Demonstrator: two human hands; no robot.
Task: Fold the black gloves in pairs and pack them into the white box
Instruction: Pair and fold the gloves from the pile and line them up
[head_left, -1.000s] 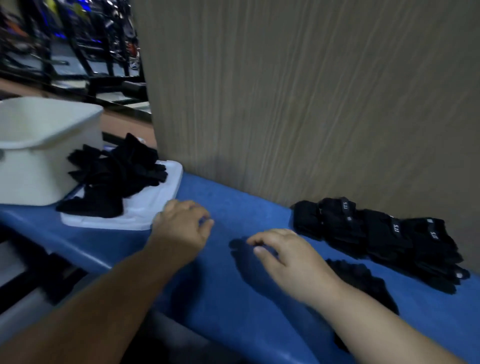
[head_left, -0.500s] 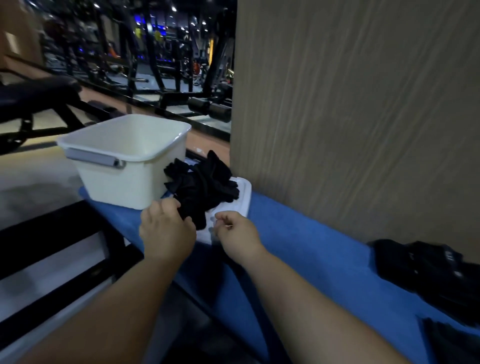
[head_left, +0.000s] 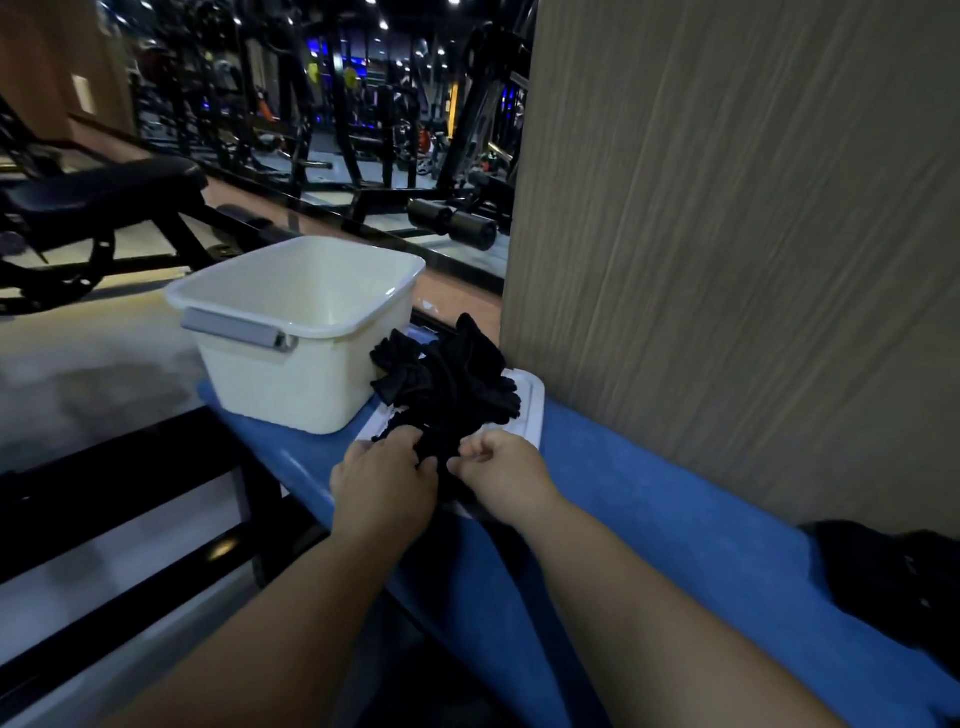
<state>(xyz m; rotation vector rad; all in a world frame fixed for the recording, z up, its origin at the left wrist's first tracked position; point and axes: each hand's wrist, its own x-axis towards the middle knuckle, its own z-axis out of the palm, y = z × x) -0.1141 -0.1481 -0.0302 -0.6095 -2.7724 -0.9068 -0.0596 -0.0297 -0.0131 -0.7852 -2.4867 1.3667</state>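
Head view: your left hand (head_left: 382, 480) and right hand (head_left: 501, 478) both grip the heap of black fabric gloves (head_left: 447, 379) on a flat white tray (head_left: 527, 410) beside the white plastic box (head_left: 291, 332). Both stand on the blue padded bench (head_left: 649, 514) against a wood-grain wall panel (head_left: 727, 260). Dark gym machines (head_left: 363, 130) stand behind.

White box (head_left: 291, 374) left, wood panel (head_left: 727, 260) right; glove pile (head_left: 447, 384) between.

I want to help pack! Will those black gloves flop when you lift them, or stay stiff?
Probably floppy: the black gloves lie crumpled in a heap on the white tray, and the fabric bunches where the left hand and right hand pinch it. Tangled like that, several may lift together.
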